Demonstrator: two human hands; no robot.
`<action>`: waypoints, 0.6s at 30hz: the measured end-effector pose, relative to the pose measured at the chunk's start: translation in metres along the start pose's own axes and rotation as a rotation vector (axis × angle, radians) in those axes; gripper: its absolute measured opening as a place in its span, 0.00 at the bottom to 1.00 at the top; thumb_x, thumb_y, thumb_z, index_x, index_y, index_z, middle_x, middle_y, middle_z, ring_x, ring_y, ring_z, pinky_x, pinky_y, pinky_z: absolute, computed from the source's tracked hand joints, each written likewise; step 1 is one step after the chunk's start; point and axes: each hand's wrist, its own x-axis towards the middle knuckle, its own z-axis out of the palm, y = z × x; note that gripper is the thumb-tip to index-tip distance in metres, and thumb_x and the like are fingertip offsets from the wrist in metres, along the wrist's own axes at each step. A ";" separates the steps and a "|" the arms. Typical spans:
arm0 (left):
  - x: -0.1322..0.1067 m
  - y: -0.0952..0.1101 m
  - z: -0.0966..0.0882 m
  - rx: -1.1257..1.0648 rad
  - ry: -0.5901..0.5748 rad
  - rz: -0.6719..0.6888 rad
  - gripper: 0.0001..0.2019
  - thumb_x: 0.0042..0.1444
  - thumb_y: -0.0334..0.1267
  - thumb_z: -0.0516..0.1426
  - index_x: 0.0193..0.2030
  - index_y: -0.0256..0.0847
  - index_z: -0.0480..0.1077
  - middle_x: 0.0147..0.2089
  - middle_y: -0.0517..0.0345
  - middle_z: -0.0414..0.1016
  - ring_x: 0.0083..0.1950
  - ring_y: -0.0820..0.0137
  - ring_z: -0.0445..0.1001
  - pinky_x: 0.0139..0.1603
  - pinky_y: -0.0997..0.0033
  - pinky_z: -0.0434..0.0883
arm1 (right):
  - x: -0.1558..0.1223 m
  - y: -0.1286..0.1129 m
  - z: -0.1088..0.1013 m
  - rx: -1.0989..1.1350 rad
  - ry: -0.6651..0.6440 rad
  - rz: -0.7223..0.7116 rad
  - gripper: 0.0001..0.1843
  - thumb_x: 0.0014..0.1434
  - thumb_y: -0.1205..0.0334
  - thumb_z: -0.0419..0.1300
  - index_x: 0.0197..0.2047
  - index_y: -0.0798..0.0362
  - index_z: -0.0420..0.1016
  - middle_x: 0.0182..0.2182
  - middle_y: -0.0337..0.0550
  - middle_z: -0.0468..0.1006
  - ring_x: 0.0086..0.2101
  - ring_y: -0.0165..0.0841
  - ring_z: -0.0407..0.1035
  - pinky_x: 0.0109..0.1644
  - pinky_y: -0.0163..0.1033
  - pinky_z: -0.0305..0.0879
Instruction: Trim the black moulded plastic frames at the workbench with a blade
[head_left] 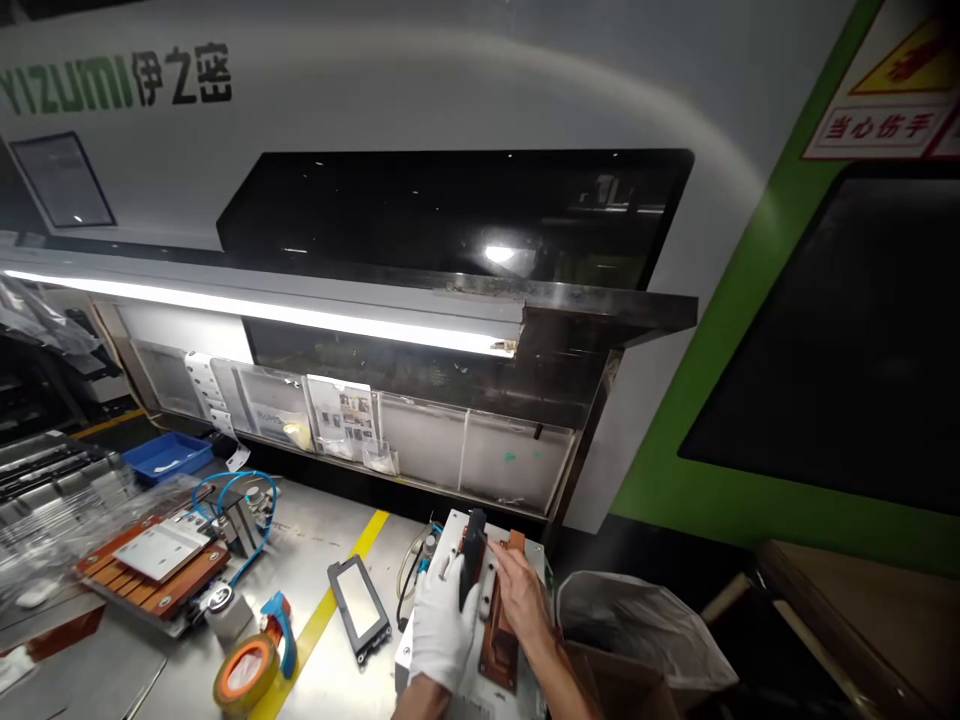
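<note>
My left hand [441, 622], in a white glove, has its thumb and fingers around a long black plastic part [472, 552] above a metal fixture. Bare, my right hand [521, 592] reaches in from the right with fingers stretched out, their tips at the black part's edge. Whether they press on it cannot be made out. Beneath my hands, the fixture has a light metal plate [466, 690] and a brown shaped block [499, 650]. To the left of the glove, a black rectangular frame [360, 608] with a pale middle lies on the bench.
Left on the metal bench [311, 520] are a tape roll [244, 672], a blue tape dispenser [280, 632], a brown slatted fixture [161, 590] with blue hoses, and a blue tray [166, 457]. A lined bin [645, 625] stands right. A lamp [300, 318] hangs above.
</note>
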 end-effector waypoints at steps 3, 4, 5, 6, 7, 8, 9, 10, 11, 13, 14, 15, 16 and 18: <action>-0.030 -0.020 0.001 0.003 0.043 0.119 0.22 0.65 0.42 0.50 0.64 0.45 0.70 0.64 0.45 0.73 0.65 0.55 0.69 0.67 0.50 0.69 | -0.028 -0.007 -0.002 0.034 -0.068 -0.057 0.25 0.69 0.62 0.43 0.61 0.46 0.74 0.43 0.44 0.79 0.43 0.33 0.76 0.47 0.33 0.69; -0.036 -0.024 0.002 0.016 0.052 0.143 0.22 0.65 0.41 0.51 0.63 0.46 0.70 0.64 0.46 0.73 0.65 0.56 0.69 0.67 0.51 0.69 | -0.035 -0.010 -0.003 0.025 -0.092 -0.070 0.25 0.69 0.62 0.43 0.60 0.44 0.75 0.43 0.43 0.78 0.42 0.33 0.76 0.46 0.33 0.68; -0.040 -0.027 0.004 0.033 0.059 0.151 0.21 0.65 0.40 0.51 0.63 0.46 0.70 0.64 0.46 0.72 0.66 0.56 0.69 0.67 0.52 0.69 | -0.040 -0.014 -0.004 0.003 -0.115 -0.078 0.24 0.69 0.62 0.44 0.60 0.41 0.75 0.43 0.42 0.78 0.41 0.34 0.76 0.44 0.33 0.68; -0.041 -0.028 0.006 0.050 0.065 0.142 0.21 0.65 0.40 0.51 0.63 0.44 0.70 0.65 0.45 0.72 0.66 0.57 0.69 0.68 0.54 0.69 | -0.044 -0.018 -0.006 -0.025 -0.135 -0.081 0.25 0.69 0.63 0.44 0.59 0.39 0.75 0.43 0.41 0.78 0.41 0.34 0.76 0.42 0.33 0.66; -0.041 -0.028 0.009 0.065 0.057 0.132 0.22 0.65 0.41 0.50 0.63 0.43 0.70 0.65 0.44 0.72 0.66 0.57 0.69 0.68 0.55 0.69 | -0.045 -0.022 -0.007 -0.055 -0.150 -0.081 0.25 0.68 0.64 0.44 0.59 0.37 0.74 0.43 0.40 0.78 0.40 0.33 0.76 0.40 0.33 0.65; -0.040 -0.028 0.012 0.078 0.041 0.121 0.22 0.66 0.42 0.50 0.63 0.41 0.70 0.65 0.43 0.72 0.66 0.57 0.70 0.67 0.56 0.70 | -0.046 -0.025 -0.008 -0.083 -0.161 -0.078 0.25 0.68 0.65 0.45 0.59 0.36 0.74 0.43 0.40 0.78 0.40 0.33 0.76 0.39 0.33 0.64; -0.038 -0.027 0.015 0.088 0.023 0.113 0.23 0.66 0.44 0.49 0.64 0.39 0.69 0.64 0.41 0.73 0.65 0.56 0.71 0.67 0.55 0.70 | -0.045 -0.027 -0.009 -0.105 -0.166 -0.074 0.25 0.67 0.65 0.45 0.59 0.36 0.74 0.43 0.40 0.78 0.39 0.33 0.75 0.37 0.33 0.63; -0.035 -0.026 0.018 0.092 0.008 0.109 0.23 0.66 0.44 0.49 0.64 0.38 0.69 0.64 0.40 0.73 0.64 0.56 0.72 0.66 0.55 0.71 | -0.043 -0.029 -0.010 -0.119 -0.166 -0.069 0.25 0.67 0.65 0.45 0.59 0.36 0.74 0.42 0.40 0.79 0.39 0.33 0.75 0.36 0.33 0.62; -0.033 -0.025 0.021 0.088 -0.004 0.110 0.23 0.66 0.44 0.49 0.64 0.37 0.69 0.63 0.41 0.74 0.64 0.56 0.73 0.66 0.55 0.71 | -0.041 -0.030 -0.011 -0.129 -0.166 -0.064 0.25 0.67 0.65 0.45 0.58 0.37 0.75 0.42 0.40 0.79 0.38 0.33 0.75 0.36 0.34 0.61; -0.028 -0.024 0.025 0.075 -0.017 0.113 0.22 0.65 0.40 0.50 0.62 0.37 0.70 0.62 0.41 0.75 0.63 0.56 0.74 0.66 0.55 0.71 | -0.037 -0.030 -0.012 -0.148 -0.171 -0.058 0.25 0.67 0.65 0.45 0.57 0.37 0.76 0.41 0.41 0.79 0.36 0.33 0.74 0.34 0.34 0.59; -0.026 -0.025 0.027 0.066 -0.016 0.113 0.21 0.65 0.38 0.50 0.61 0.37 0.71 0.61 0.41 0.76 0.62 0.57 0.74 0.66 0.57 0.70 | -0.035 -0.030 -0.012 -0.153 -0.175 -0.058 0.25 0.67 0.65 0.45 0.57 0.36 0.76 0.41 0.40 0.79 0.36 0.33 0.74 0.34 0.34 0.59; -0.024 -0.025 0.028 0.054 -0.016 0.114 0.20 0.65 0.36 0.50 0.61 0.37 0.71 0.60 0.42 0.77 0.62 0.59 0.74 0.67 0.59 0.70 | -0.034 -0.030 -0.012 -0.155 -0.178 -0.057 0.25 0.66 0.66 0.46 0.57 0.36 0.76 0.41 0.40 0.79 0.36 0.33 0.74 0.34 0.34 0.59; -0.022 -0.025 0.029 0.040 -0.016 0.107 0.20 0.65 0.35 0.50 0.59 0.36 0.72 0.59 0.42 0.78 0.61 0.61 0.75 0.67 0.61 0.70 | -0.034 -0.030 -0.012 -0.155 -0.181 -0.055 0.25 0.66 0.66 0.46 0.57 0.36 0.76 0.41 0.40 0.79 0.36 0.33 0.74 0.34 0.35 0.59; -0.020 -0.026 0.031 0.012 -0.016 0.090 0.18 0.65 0.34 0.49 0.57 0.36 0.73 0.56 0.43 0.79 0.59 0.63 0.76 0.66 0.64 0.69 | -0.034 -0.030 -0.010 -0.152 -0.177 -0.049 0.26 0.66 0.67 0.45 0.58 0.36 0.76 0.42 0.41 0.79 0.36 0.34 0.74 0.34 0.35 0.59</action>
